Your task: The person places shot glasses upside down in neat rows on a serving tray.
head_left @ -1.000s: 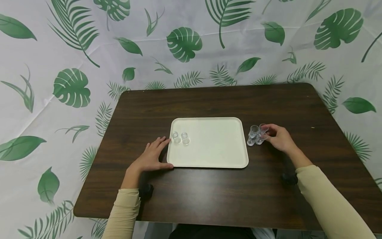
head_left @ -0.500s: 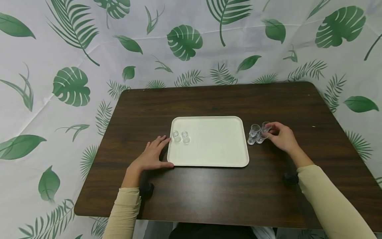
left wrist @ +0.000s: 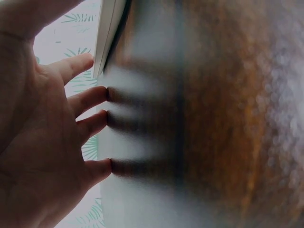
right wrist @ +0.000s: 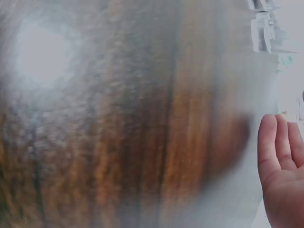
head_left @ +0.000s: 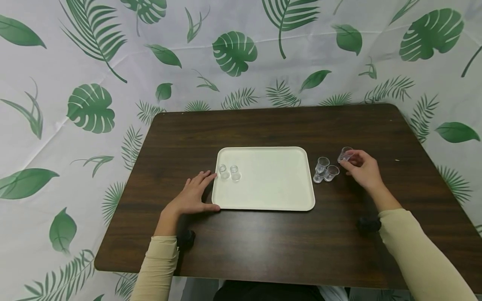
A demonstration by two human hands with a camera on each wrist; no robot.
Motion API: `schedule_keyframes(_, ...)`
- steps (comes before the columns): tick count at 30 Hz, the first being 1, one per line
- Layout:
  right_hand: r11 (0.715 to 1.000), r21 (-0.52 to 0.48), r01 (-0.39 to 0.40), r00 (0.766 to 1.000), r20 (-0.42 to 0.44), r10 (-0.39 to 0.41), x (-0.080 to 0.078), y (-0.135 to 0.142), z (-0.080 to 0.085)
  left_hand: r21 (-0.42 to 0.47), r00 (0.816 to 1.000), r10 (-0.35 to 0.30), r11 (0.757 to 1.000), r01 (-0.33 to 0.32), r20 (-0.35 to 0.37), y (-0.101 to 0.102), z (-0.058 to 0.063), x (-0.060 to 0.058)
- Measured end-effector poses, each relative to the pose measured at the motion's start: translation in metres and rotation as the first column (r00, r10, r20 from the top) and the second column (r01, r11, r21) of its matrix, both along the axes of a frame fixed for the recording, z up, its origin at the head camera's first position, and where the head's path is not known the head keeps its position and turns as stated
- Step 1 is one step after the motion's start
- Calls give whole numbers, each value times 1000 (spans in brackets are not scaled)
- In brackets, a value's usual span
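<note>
My right hand (head_left: 364,170) pinches a small clear shot glass (head_left: 344,154) by thumb and fingertips, off to the right of a group of similar clear shot glasses (head_left: 331,173). That group stands close beside the tray's right edge. On the off-white tray (head_left: 271,179), near its left side, are two more clear glasses (head_left: 235,174), narrow end up. My left hand (head_left: 190,197) lies at the tray's left edge with fingers spread, thumb at the near corner. In the left wrist view its fingertips rest on the table. The right wrist view does not show the held glass.
The dark wood-grain table (head_left: 263,246) has rounded corners and carries the tray in its middle. A white cloth (head_left: 196,67) with green leaf prints hangs behind and beside it. Dark wrist bands (head_left: 369,225) sit under both forearms.
The right hand has drawn one shot glass out of the group, moving it right and slightly away, so it is now apart from the others. The left hand has stayed at the tray's edge.
</note>
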State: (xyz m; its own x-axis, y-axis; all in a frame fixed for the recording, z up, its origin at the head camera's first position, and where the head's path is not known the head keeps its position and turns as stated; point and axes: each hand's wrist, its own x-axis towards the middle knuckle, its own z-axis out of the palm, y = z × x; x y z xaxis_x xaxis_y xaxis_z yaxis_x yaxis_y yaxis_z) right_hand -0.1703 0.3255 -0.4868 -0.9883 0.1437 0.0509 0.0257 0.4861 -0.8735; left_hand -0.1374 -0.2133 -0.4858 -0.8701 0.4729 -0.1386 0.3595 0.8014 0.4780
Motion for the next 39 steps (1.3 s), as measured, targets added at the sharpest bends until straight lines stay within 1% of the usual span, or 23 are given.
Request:
schedule_keyframes(3,994,-99,39,999,-3,-40,1,1,6,-1,1000,1,1000,-1,2,0,0,0)
schedule_keyframes(5,984,-167,62,998,7,-62,1,1,11,-1,1000,3,1000,-3,1,0,0,1)
schedule_keyframes(9,971,-217,95,995,46,-87,1,1,19,10,1000,-4,1000,4,-5,0,0,2)
schedule_keyframes(12,958,-275,80,997,34,-73,-2,-4,26,14,1000,-5,1000,5,-4,0,-1,2)
schedule_keyframes(14,940,-338,53,998,1,-56,-4,-9,30,7,1000,0,1000,0,3,0,-2,2)
schedule_keyframes(15,926,-376,34,999,-19,-44,-6,-12,32,5,1000,2,1000,-2,7,0,-2,2)
schedule_keyframes(17,915,-404,1,998,-61,-28,-8,-19,37,1,1000,6,1000,-6,12,-1,-2,2)
schedule_keyframes(18,921,-390,-12,997,-80,-20,-9,-23,39,-1,1000,7,1000,-7,14,-1,-3,2)
schedule_keyframes(20,943,-332,-34,994,-113,-4,-11,-30,44,2,1000,6,1000,-6,12,-1,-4,2)
schedule_keyframes(23,980,-190,-56,989,-145,28,-14,-43,51,11,1000,6,1000,-6,8,-2,-4,2)
schedule_keyframes(24,988,-139,-65,987,-152,44,-14,-47,54,12,1000,7,1000,-7,8,-2,-4,2)
schedule_keyframes(26,995,-55,-88,984,-162,78,-14,-56,58,14,1000,7,1000,-7,5,-3,-4,2)
schedule_keyframes(28,994,14,-109,980,-167,109,-15,-65,62,14,1000,7,1000,-7,4,-3,-5,3)
schedule_keyframes(31,986,88,-141,974,-165,154,-15,-80,67,13,1000,5,1000,-5,7,-3,-4,3)
schedule_keyframes(34,977,123,-177,968,-159,195,-16,-95,68,12,1000,4,1000,-4,6,-2,-2,2)
schedule_keyframes(39,960,160,-230,957,-139,253,-17,-120,65,8,1000,-3,1000,3,1,-2,1,0)
